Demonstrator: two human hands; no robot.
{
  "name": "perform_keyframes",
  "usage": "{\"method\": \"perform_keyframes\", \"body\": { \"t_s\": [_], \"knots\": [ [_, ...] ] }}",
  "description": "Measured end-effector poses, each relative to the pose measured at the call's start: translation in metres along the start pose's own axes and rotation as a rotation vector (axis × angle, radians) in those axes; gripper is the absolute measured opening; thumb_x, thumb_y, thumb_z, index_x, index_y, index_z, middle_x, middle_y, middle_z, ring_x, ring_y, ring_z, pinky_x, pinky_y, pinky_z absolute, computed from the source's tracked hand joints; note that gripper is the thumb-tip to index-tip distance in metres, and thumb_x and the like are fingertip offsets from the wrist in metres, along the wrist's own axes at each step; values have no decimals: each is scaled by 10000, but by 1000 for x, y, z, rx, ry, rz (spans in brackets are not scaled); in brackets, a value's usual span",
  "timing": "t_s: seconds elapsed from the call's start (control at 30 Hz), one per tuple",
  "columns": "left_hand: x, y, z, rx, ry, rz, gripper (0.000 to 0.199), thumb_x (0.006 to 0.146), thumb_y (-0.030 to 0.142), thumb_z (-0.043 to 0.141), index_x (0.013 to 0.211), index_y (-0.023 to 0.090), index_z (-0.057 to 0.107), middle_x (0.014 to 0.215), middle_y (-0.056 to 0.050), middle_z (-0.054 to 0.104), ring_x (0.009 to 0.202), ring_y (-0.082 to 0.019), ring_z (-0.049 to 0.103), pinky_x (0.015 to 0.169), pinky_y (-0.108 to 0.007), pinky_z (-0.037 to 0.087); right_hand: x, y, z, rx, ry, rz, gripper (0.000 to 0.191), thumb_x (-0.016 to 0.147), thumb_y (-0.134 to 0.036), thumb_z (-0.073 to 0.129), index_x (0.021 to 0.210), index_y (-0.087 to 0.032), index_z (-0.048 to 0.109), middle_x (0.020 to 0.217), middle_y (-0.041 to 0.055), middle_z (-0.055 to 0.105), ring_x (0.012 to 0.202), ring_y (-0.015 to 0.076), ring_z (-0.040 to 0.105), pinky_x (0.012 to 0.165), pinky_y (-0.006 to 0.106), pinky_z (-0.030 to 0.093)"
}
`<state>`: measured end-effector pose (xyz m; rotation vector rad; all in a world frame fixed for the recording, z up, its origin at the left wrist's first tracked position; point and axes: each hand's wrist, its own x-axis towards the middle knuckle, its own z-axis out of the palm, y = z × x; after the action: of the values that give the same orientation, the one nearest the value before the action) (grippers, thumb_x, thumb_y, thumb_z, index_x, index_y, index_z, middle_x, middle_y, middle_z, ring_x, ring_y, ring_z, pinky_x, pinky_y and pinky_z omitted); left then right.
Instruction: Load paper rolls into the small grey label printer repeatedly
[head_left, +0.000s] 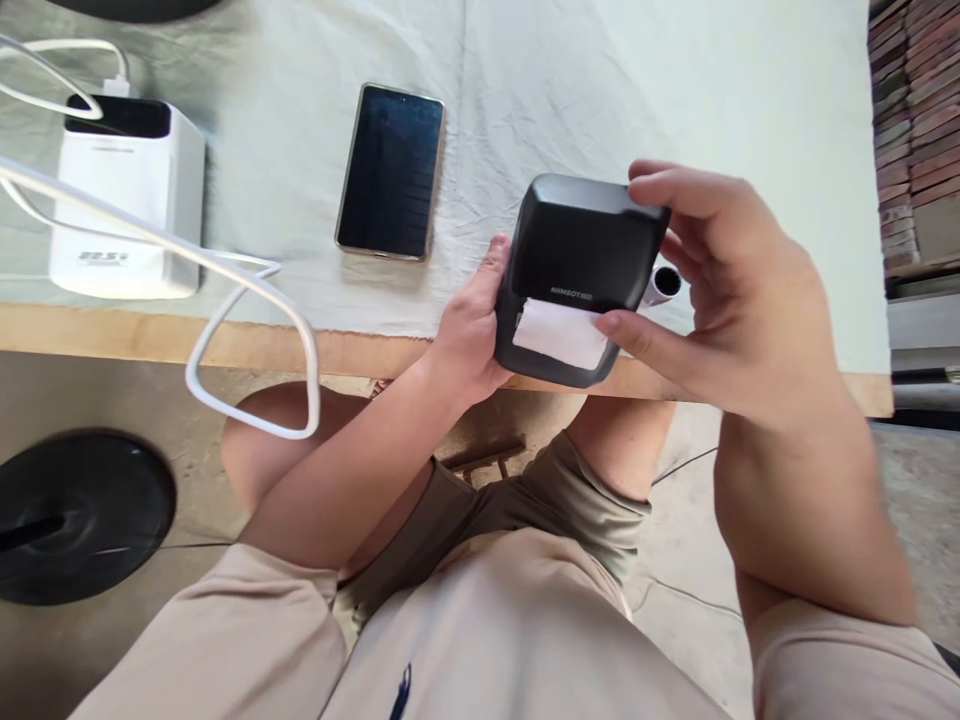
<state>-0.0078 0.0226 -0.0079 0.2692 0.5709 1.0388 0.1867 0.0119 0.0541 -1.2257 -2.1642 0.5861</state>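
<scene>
A black label printer with NIIMBOT lettering is held above the front edge of the table. White paper sticks out of its slot. My left hand is closed round the printer's left side, the thumb along its edge. My right hand grips the right side, fingers at the upper right corner and the thumb tip on the paper's right end. Just behind the printer's right side, partly hidden, is a small white roll with a dark hollow end.
On the cloth-covered table lie a phone and, at the left, a white power bank. A white cable loops over the front edge. A black round base stands on the floor at lower left.
</scene>
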Motion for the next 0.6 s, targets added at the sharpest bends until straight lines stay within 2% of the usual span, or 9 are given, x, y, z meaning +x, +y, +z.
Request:
{"method": "perform_keyframes", "body": {
  "t_s": [0.1,0.2,0.27,0.3,0.37,0.43,0.5,0.6],
  "knots": [
    [-1,-1,1,-6,-20,53,319,1134,298,561,1074,157,840,1023,-28,892,1056,-282,885,1022,-466,731,-1,-3,-3,35,-1,15,679,928,-361,840,1565,-453,623,1685,10,666,1671,377,579,1262,642,644],
    [1,-3,2,3,24,82,323,1131,367,592,992,202,833,985,6,894,1051,-257,883,1031,-425,727,0,-6,-5,39,53,41,597,926,-479,879,1488,-415,687,1616,45,694,1577,380,652,1169,594,693],
    [2,-4,2,26,34,80,460,1163,510,529,966,214,822,974,-1,887,1190,-297,875,1103,-470,710,3,-9,-3,-11,177,50,522,915,-573,891,1372,-358,759,1396,83,753,1319,350,760,1001,525,719],
    [3,-5,1,45,17,71,524,1166,584,498,979,217,822,983,-11,883,1291,-327,851,1140,-501,697,5,-12,-2,-47,276,53,462,921,-593,886,1292,-336,788,1264,80,751,1139,305,776,901,479,704],
    [2,-5,0,86,-62,58,576,1137,697,516,1046,222,830,1025,-34,879,1450,-380,777,1173,-536,684,9,-17,2,-97,489,58,301,985,-568,833,1141,-314,793,1092,46,692,868,207,714,769,406,639],
    [1,-5,-3,115,-127,71,533,1079,728,647,1132,231,831,1111,-43,882,1522,-404,727,1176,-528,687,14,-22,6,-109,602,60,198,1064,-499,746,1045,-303,755,1060,33,651,833,177,709,730,363,596],
    [1,-6,-6,121,-138,88,490,1040,699,752,1189,237,818,1194,-43,879,1544,-409,710,1173,-513,693,18,-26,6,-115,574,30,212,1079,-477,711,984,-288,734,1018,40,676,891,210,748,709,349,572],
    [1,-6,-9,125,-109,63,491,1024,702,789,1192,241,788,1204,-42,868,1528,-413,717,1157,-516,701,23,-25,0,-212,316,11,150,1017,-401,748,943,-273,771,925,30,775,791,216,731,672,356,527]
  ]
}}
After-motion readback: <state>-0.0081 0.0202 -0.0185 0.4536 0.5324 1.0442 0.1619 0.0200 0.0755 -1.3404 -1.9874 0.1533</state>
